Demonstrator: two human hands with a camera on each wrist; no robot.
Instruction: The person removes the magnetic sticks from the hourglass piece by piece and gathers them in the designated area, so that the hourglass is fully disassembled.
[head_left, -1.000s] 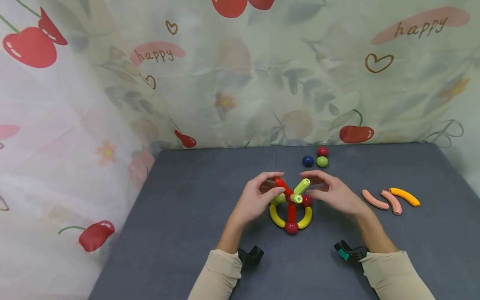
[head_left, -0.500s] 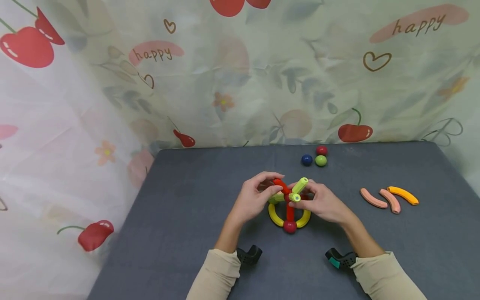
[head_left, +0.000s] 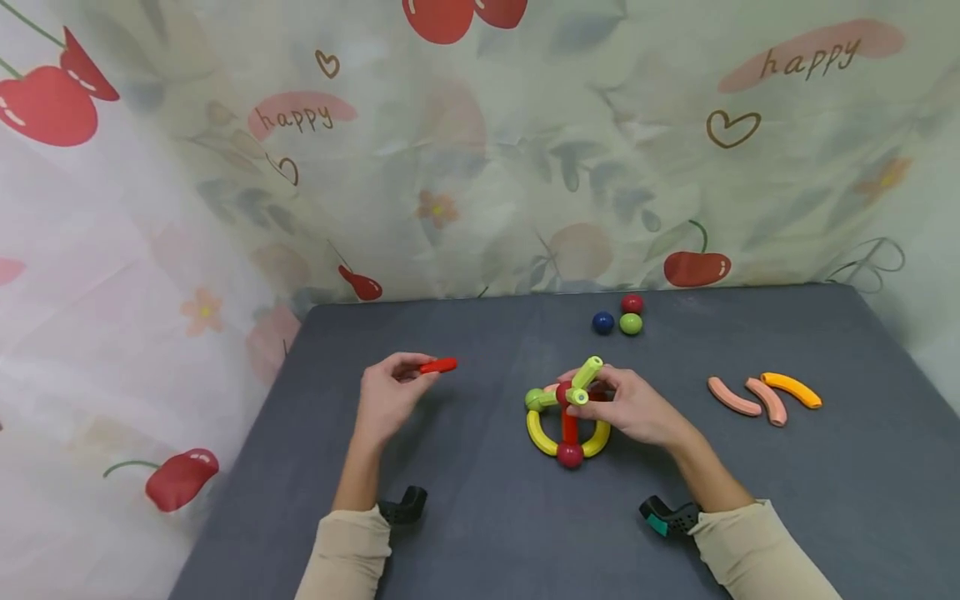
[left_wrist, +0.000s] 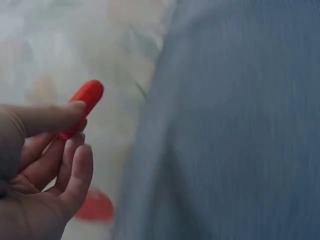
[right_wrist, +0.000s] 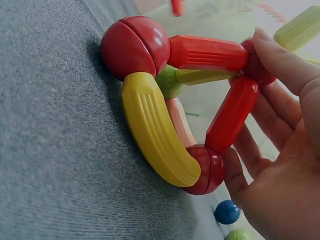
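Observation:
In the head view my left hand pinches a straight red rod between thumb and fingers, held above the table to the left. The left wrist view shows the same red rod sticking out past the thumb. My right hand grips the top red ball of a magnetic stick-and-ball structure. Curved yellow sticks and red balls form its base, with a green ball at its left. Red rods lean up to the top ball, where light green rods stick out. Fingers partly hide its right side.
Loose blue, green and red balls lie at the back of the dark table. To the right are two pink curved sticks and an orange one. A patterned cloth hangs behind.
My right hand has moved in and taken hold of the structure's top. My left hand has pulled the upper red rod off it and carried it left.

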